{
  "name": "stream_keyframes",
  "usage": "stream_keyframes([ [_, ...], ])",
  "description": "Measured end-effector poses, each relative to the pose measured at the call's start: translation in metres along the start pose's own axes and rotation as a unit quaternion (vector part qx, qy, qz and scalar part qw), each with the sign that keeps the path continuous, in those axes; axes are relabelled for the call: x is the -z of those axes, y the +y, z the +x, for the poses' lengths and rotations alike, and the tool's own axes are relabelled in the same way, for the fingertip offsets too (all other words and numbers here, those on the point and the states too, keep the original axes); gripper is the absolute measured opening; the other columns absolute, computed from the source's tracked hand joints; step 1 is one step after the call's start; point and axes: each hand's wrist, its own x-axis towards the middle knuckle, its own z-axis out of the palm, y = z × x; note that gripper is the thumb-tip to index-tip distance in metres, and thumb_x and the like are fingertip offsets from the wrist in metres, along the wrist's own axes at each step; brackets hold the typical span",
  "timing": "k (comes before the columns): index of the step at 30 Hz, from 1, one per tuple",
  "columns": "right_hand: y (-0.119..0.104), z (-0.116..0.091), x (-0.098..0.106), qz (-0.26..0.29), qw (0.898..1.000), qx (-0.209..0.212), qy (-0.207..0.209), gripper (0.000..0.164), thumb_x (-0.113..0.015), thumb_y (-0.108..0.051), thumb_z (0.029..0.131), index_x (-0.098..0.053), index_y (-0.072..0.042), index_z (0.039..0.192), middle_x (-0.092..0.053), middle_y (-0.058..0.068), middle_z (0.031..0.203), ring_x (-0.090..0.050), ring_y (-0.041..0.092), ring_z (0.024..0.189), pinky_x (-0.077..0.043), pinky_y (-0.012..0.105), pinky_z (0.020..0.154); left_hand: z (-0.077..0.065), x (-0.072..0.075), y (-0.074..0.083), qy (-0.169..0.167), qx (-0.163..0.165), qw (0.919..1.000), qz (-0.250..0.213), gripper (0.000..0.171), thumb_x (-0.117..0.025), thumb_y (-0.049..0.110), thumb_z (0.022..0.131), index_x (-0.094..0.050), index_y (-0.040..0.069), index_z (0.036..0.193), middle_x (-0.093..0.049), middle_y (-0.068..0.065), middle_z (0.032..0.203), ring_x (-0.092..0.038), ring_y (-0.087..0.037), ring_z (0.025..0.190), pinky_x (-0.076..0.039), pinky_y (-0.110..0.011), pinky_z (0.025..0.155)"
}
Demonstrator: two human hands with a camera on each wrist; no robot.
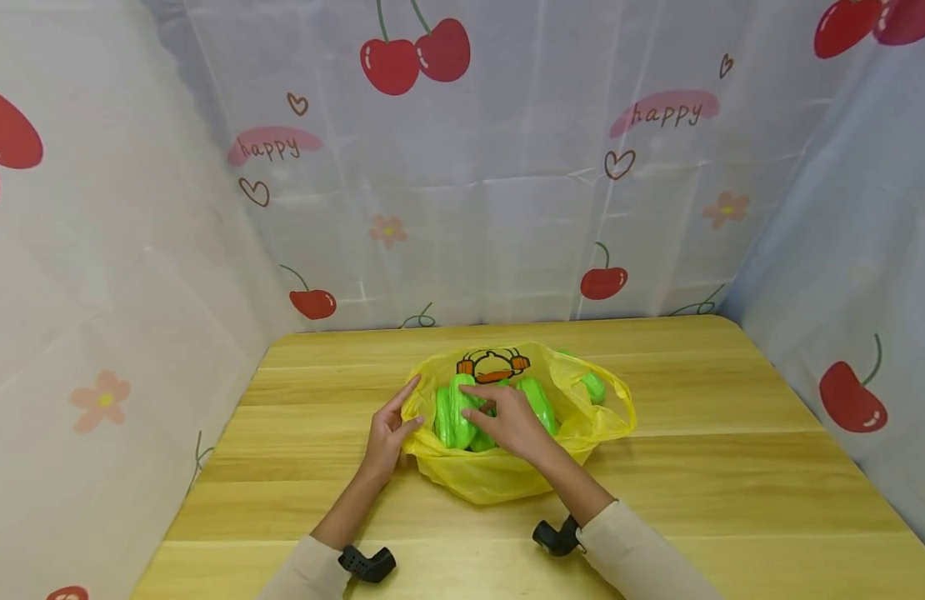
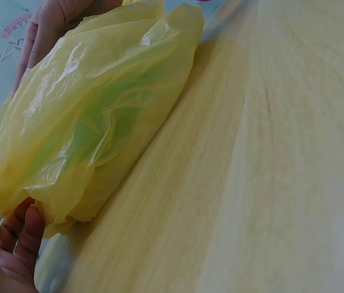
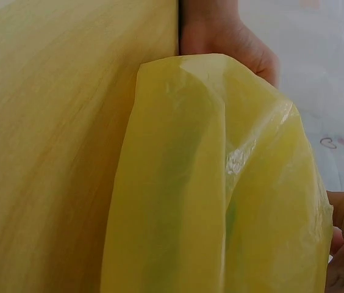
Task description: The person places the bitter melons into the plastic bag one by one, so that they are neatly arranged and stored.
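Observation:
A yellow plastic bag point(image 1: 485, 479) with a cartoon duck print lies with its mouth wide apart on the wooden table. Inside it are several glossy, bright green rounded pieces point(image 1: 536, 404); their kind is unclear. My left hand point(image 1: 387, 429) holds the bag's left rim, thumb over the edge and fingers along the outside. Over the mouth, my right hand point(image 1: 511, 421) reaches in, its index fingertip and thumb tip apart and touching an upright green piece point(image 1: 461, 429) on the left. Both wrist views show mostly the bag's outer wall point(image 2: 99, 122), with green showing through.
Another green piece point(image 1: 593, 388) lies behind the bag's right side, partly hidden by it. Wood-grain table point(image 1: 732, 500) surrounds the bag. A white cherry-print curtain point(image 1: 492, 208) hangs at the back and both sides. Each wrist carries a black device point(image 1: 368, 565).

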Motion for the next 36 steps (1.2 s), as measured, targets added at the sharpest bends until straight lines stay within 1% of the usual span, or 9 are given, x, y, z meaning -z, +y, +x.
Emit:
stream_keyframes([
  [5,0.0,-0.001,0.001,-0.001,1.0,0.012,-0.003,0.043,-0.072,-0.016,0.095,-0.065,-0.009,0.137,-0.066,0.014,0.132,-0.071,0.026,0.091,-0.052,0.026,0.054,0.0,-0.001,-0.001,0.002,-0.003,1.0,-0.001,0.06,-0.058,-0.005,0.095,-0.041,-0.002,0.153,-0.035,-0.017,0.161,-0.016,-0.026,0.154,-0.019,-0.019,0.12],
  [11,-0.001,-0.002,0.003,-0.004,1.0,0.015,-0.012,0.045,-0.073,-0.017,0.094,-0.065,-0.009,0.137,-0.065,0.014,0.134,-0.07,0.024,0.089,-0.053,0.025,0.058,0.0,-0.001,-0.002,0.002,-0.006,1.0,0.007,0.059,-0.057,-0.006,0.096,-0.041,-0.003,0.152,-0.034,-0.019,0.161,-0.014,-0.029,0.154,-0.019,-0.018,0.119],
  [18,-0.001,-0.002,0.005,-0.018,1.0,0.017,-0.018,0.047,-0.075,-0.018,0.093,-0.064,-0.01,0.138,-0.063,0.013,0.137,-0.069,0.026,0.094,-0.054,0.025,0.061,-0.001,-0.002,0.0,0.005,-0.001,1.0,0.006,0.06,-0.058,-0.005,0.095,-0.041,-0.001,0.153,-0.035,-0.017,0.161,-0.015,-0.027,0.154,-0.019,-0.018,0.119],
  [23,-0.004,-0.003,0.009,-0.03,0.999,0.022,-0.015,0.046,-0.074,-0.019,0.093,-0.065,-0.01,0.137,-0.063,0.014,0.137,-0.07,0.029,0.097,-0.056,0.027,0.064,-0.001,-0.003,0.001,0.004,-0.001,1.0,0.005,0.06,-0.058,-0.005,0.095,-0.041,-0.002,0.153,-0.034,-0.017,0.161,-0.015,-0.028,0.154,-0.019,-0.017,0.119],
  [27,-0.012,-0.005,0.018,-0.042,0.999,0.032,-0.002,0.044,-0.075,-0.019,0.093,-0.067,-0.008,0.135,-0.065,0.015,0.135,-0.07,0.032,0.099,-0.058,0.029,0.067,-0.001,-0.003,0.001,0.003,0.0,1.0,0.002,0.06,-0.058,-0.005,0.095,-0.041,-0.002,0.153,-0.034,-0.017,0.162,-0.014,-0.028,0.155,-0.019,-0.017,0.119],
  [30,-0.02,-0.006,0.029,-0.036,0.999,0.035,0.001,0.044,-0.074,-0.018,0.093,-0.066,-0.007,0.135,-0.065,0.015,0.134,-0.069,0.034,0.101,-0.057,0.03,0.067,-0.001,-0.003,0.0,0.005,-0.001,1.0,0.001,0.061,-0.058,-0.005,0.095,-0.04,-0.002,0.153,-0.034,-0.017,0.161,-0.015,-0.027,0.154,-0.019,-0.018,0.119],
  [32,-0.025,-0.008,0.038,-0.027,0.999,0.031,-0.002,0.044,-0.074,-0.019,0.093,-0.066,-0.009,0.136,-0.065,0.013,0.134,-0.068,0.034,0.104,-0.056,0.029,0.064,-0.001,-0.003,0.0,0.006,-0.002,1.0,0.0,0.061,-0.058,-0.005,0.095,-0.04,-0.002,0.153,-0.034,-0.018,0.161,-0.015,-0.027,0.154,-0.019,-0.018,0.119],
  [36,-0.036,-0.012,0.055,-0.012,1.0,0.02,-0.009,0.044,-0.074,-0.021,0.094,-0.066,-0.012,0.136,-0.067,0.009,0.133,-0.067,0.033,0.109,-0.056,0.027,0.063,-0.001,-0.002,-0.001,0.007,-0.006,1.0,0.0,0.061,-0.059,-0.005,0.095,-0.04,-0.002,0.153,-0.034,-0.019,0.161,-0.014,-0.028,0.155,-0.019,-0.018,0.119],
])
